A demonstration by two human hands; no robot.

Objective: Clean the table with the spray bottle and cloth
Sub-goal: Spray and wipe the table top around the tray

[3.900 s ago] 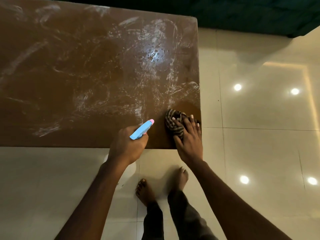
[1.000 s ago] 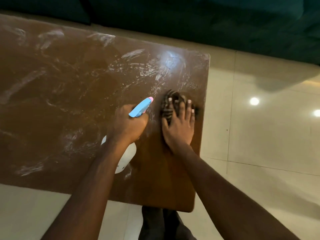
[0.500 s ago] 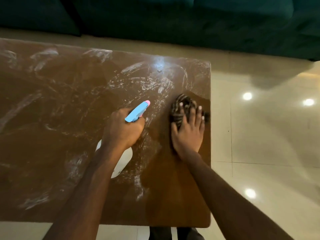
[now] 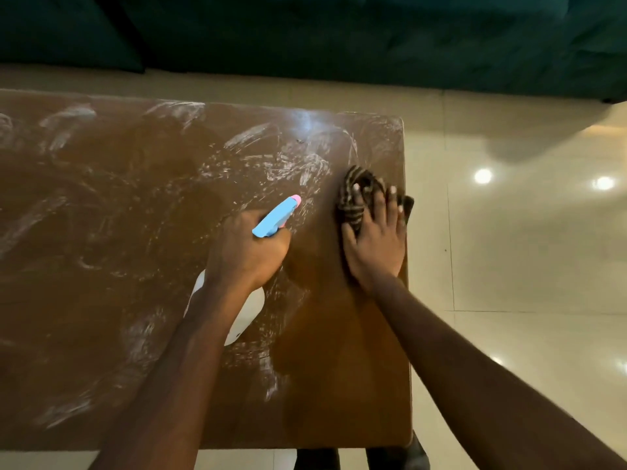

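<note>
Glossy cream tiles (image 4: 529, 266), dark sofa (image 4: 373, 35)

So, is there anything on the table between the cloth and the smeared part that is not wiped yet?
Nothing lies on the table there. The cloth sits under the right hand near the right edge. Only the left hand, holding the spray bottle, is between it and the white smears further left.

Since the first picture the right hand (image 4: 373, 245) has pushed the cloth (image 4: 356, 198) from the table's (image 4: 101, 232) near right corner along the right edge toward the far right corner, leaving a cleared strip.
</note>
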